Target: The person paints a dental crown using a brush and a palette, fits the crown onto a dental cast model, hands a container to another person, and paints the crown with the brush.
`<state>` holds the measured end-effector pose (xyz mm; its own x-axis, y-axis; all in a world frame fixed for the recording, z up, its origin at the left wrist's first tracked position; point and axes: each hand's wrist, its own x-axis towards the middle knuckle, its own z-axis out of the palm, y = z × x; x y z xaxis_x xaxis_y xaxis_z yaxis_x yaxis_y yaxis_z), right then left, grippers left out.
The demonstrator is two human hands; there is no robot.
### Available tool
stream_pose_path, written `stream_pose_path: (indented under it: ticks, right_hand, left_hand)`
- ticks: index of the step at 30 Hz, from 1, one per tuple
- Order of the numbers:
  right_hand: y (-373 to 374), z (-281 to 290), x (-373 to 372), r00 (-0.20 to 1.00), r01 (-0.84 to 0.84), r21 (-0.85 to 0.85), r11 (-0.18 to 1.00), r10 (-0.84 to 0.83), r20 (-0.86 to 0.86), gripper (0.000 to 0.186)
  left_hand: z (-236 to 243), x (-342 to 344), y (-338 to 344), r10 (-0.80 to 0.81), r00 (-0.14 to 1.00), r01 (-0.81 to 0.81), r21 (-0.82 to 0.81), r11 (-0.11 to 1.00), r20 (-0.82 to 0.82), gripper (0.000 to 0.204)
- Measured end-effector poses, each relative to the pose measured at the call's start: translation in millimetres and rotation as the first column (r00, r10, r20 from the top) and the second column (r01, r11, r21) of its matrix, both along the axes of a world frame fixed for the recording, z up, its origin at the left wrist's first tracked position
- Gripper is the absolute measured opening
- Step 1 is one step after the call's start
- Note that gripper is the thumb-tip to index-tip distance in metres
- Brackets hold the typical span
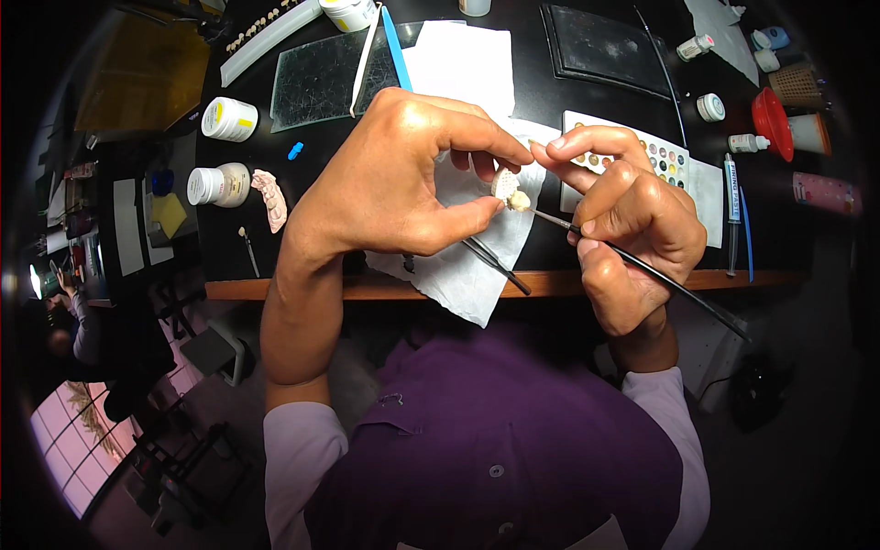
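Observation:
My left hand (385,174) pinches a small white honeycomb firing tray (503,183) between thumb and fingers, above the paper tissue. A pale yellow tooth crown (520,201) sits at the tray's lower edge, close to my left thumb tip. In my right hand (637,206) is a thin brush (683,286) with a black handle, held like a pen. Its fine tip reaches to the crown and appears to touch it. The fingertips of both hands meet, or nearly so, just above the tray.
Beneath my hands lie a tissue (481,293) and dark tweezers (500,266). A palette of coloured wells (674,156) is at right, near a syringe (732,211). Leftward are jars (223,120), a pink dental model (270,199) and a glass slab (316,82). Another person (78,312) sits far left.

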<state>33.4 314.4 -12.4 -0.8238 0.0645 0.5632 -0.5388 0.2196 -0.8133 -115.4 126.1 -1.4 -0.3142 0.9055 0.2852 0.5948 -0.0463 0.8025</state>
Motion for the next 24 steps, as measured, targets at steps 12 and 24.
stream_pose_path:
  ticks: [12, 24]
  right_hand:
    - [0.4, -2.3, -1.6, 0.999, -0.011, -0.004, 1.0, 0.011, -0.038, 0.007]
    - [-0.8, -1.4, -4.3, 0.998, 0.034, 0.031, 0.999, -0.033, -0.045, 0.005]
  left_hand:
    - [-0.6, 0.0, 0.0, -0.003, 0.999, 0.003, 0.012, 1.0, -0.034, 0.039]
    - [0.1, -1.4, 0.5, -0.006, 1.0, 0.006, 0.002, 1.0, -0.024, 0.038]
